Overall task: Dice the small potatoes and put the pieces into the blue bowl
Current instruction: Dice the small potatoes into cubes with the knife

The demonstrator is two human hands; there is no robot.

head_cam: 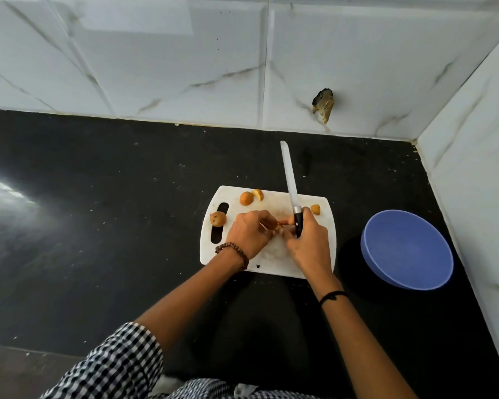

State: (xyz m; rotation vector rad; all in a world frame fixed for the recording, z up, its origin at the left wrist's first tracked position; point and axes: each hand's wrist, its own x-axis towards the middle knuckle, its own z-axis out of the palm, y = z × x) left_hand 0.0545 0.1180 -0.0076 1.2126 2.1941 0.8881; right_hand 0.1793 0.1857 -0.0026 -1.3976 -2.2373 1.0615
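Note:
A white cutting board (271, 266) lies on the black counter. My left hand (249, 231) pinches a small potato piece (277, 226) at the board's middle, mostly hidden by my fingers. My right hand (308, 243) grips the black handle of a long knife (290, 180), its blade pointing away from me over the board's far edge. A whole small potato (217, 219) sits by the board's handle slot. Two cut pieces (246, 198) (257, 194) lie at the far edge, and one piece (315, 209) lies right of the knife. The blue bowl (406, 249) stands to the right, with nothing visible inside.
White marble-tiled walls close in behind and on the right, forming a corner (415, 141). A hole in the back wall tile (323, 105) sits above the counter. The black counter (98, 211) extends widely to the left. The counter's front edge runs near my left sleeve (113, 367).

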